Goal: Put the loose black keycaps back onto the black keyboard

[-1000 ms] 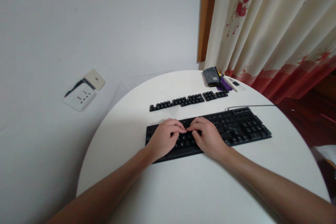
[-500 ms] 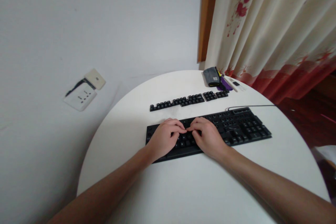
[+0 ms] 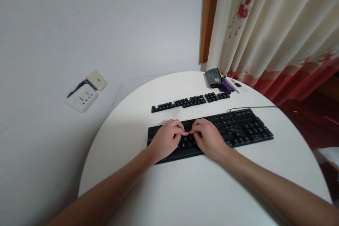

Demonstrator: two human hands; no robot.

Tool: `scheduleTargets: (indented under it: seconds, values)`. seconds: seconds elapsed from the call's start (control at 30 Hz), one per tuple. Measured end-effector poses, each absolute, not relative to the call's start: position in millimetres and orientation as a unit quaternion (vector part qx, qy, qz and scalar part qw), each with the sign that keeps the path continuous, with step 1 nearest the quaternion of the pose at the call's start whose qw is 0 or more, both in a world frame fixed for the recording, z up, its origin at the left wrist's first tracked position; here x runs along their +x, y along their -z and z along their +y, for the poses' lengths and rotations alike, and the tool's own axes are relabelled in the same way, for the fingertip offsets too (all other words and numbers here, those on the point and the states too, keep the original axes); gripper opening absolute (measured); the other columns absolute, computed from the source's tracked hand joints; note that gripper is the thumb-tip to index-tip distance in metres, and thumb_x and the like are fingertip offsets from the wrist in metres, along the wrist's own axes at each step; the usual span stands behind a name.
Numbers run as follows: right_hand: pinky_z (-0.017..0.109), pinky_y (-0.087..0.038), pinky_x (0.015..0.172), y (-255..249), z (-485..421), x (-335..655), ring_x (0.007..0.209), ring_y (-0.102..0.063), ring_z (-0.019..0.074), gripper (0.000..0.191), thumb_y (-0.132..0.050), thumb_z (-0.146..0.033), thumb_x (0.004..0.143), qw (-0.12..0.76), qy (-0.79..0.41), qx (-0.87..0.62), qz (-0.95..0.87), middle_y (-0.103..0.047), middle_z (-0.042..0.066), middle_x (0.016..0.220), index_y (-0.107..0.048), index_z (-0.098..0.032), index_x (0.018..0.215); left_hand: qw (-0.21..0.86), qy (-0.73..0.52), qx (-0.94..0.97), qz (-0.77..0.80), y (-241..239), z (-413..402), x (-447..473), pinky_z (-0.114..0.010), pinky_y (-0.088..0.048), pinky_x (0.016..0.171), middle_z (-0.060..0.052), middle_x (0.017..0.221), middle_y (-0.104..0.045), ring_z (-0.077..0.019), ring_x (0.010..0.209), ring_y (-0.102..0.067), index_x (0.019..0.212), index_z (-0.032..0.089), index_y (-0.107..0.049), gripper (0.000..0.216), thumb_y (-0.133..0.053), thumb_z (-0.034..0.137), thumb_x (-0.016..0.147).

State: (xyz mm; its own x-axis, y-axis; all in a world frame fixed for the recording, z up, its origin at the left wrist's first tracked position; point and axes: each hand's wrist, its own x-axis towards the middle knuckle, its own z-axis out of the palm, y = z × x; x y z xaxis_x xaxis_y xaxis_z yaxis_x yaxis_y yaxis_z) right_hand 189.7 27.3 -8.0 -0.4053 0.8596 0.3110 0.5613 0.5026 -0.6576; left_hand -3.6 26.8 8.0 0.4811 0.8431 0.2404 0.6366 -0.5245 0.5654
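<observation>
A black keyboard (image 3: 246, 130) lies on the white round table (image 3: 127, 109), with bare sockets in its upper rows and keycaps still on others. Over its left half rests my left hand (image 3: 168, 137), thumb and fingers drawn together in a pinch. My right hand (image 3: 208, 136) is likewise closed, its index fingertip almost meeting the left one above the keys. Whatever the fingertips hold, if anything, is too small and hidden to make out. Behind the keyboard, loose black keycaps (image 3: 192, 101) stand lined up in a long row of groups.
At the table's back right lie a grey pouch (image 3: 213, 78), a purple cloth (image 3: 226, 85) and a thin pale stick-like item (image 3: 233, 86). A cable (image 3: 259, 107) runs from the keyboard off the right edge. A wall socket (image 3: 84, 96) and a curtain (image 3: 265, 31) border the table.
Hardly anything differs. Both hands stay at the same spot on the keyboard, with only a slight shift of the fingertips.
</observation>
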Motion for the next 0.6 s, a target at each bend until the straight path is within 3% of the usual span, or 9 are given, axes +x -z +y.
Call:
scheduleTargets:
  seconds: [0.33, 0.6]
  values:
    - [0.034, -0.046, 0.084, 9.6, 27.0, 190.2, 0.087, -0.059, 0.0197, 0.029, -0.050, -0.001, 0.078, 0.331, -0.225, -0.451, -0.798, -0.067, 0.004, 0.087, -0.070, -0.019, 0.088, 0.225, -0.290, 0.803, 0.469, -13.0, 27.1, -3.2, -0.030, -0.050, 0.085, -0.001, 0.090, -0.071, -0.0159, 0.086, -0.064, 0.087, 0.020, -0.072, 0.035, -0.046, 0.000, 0.077]
    - [0.034, -0.046, 0.083, 10.8, 26.9, 190.7, 0.086, -0.059, 0.0197, 0.032, -0.048, 0.001, 0.077, 0.340, -0.226, -0.446, -0.797, -0.067, 0.004, 0.086, -0.070, -0.020, 0.085, 0.192, -0.289, 0.814, 0.467, -14.3, 26.9, -4.4, -0.031, -0.050, 0.082, 0.000, 0.083, -0.071, -0.0165, 0.081, -0.064, 0.078, 0.021, -0.071, 0.034, -0.045, -0.001, 0.076]
